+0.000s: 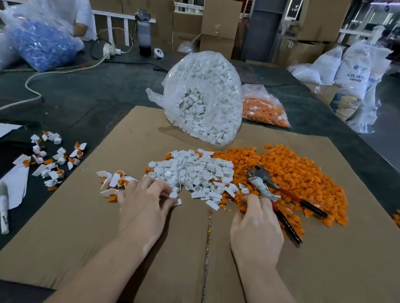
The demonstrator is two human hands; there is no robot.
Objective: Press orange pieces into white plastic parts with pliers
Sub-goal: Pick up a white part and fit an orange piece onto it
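A pile of white plastic parts (192, 172) lies mid-cardboard, and a wider heap of orange pieces (296, 177) spreads to its right. The pliers (264, 182), with red and black handles, lie untouched on the orange heap. My left hand (143, 209) is at the near edge of the white pile, fingers curled round a small white part (173, 194). My right hand (256, 230) is beside the pliers' handles, its fingertips curled into the orange pieces and pinching one. Several assembled white-and-orange parts (114, 182) lie just left of my left hand.
A cardboard sheet (329, 273) covers the dark table. At the back stand a clear bag of white parts (206, 95) and a bag of orange pieces (264, 108). More assembled parts (51, 159), papers and a marker (4, 208) lie at the left. Another person sits at the far left.
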